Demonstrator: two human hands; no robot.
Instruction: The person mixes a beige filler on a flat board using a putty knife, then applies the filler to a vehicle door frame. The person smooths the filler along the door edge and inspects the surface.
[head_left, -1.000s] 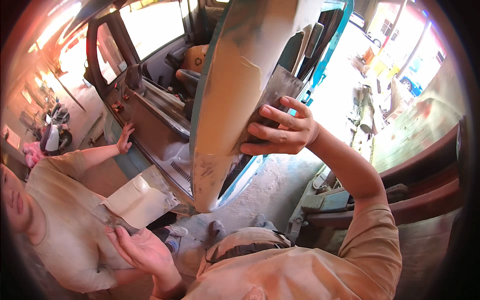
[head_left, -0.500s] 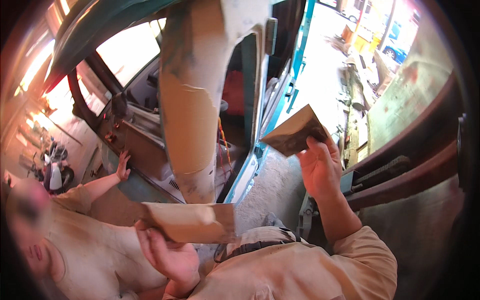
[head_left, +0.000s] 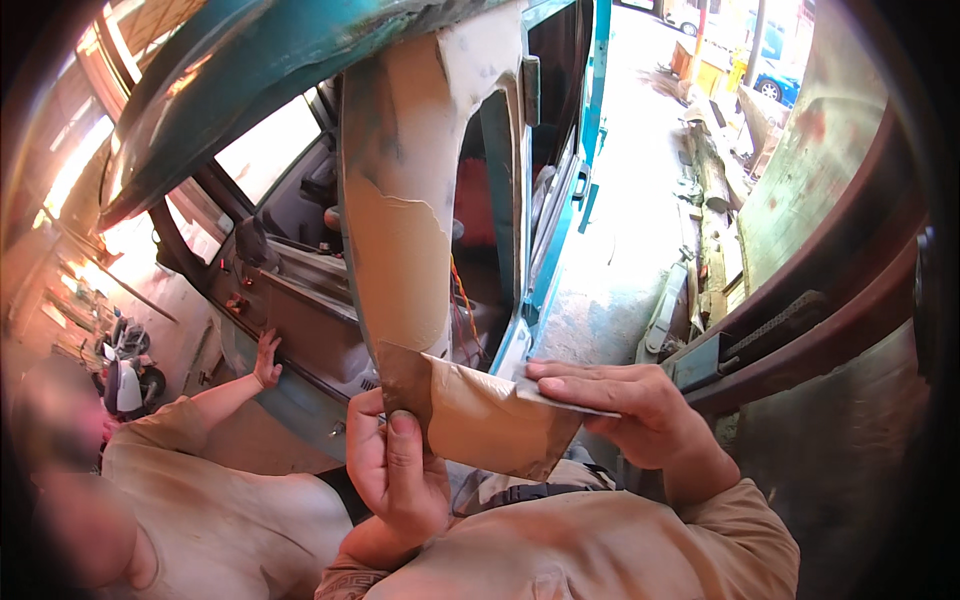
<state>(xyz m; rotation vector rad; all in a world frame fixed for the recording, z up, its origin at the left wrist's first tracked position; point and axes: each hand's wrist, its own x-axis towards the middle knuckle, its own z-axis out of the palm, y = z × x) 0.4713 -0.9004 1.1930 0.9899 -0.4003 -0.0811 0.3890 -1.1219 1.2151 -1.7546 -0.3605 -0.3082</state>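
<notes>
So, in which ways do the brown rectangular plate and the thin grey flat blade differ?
The brown rectangular plate shows its broad face, covered largely with beige paste; the thin grey flat blade appears almost edge-on. The plate is gripped at one end by the left hand; the blade is in the right hand, which partly hides it. Both are flat and hand-held.

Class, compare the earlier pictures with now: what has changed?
The right hand carried its spreader down off the car pillar to the putty-laden board, which the left hand brought rightward. Neither let go. The co-worker's hand stayed at the car door.
</notes>
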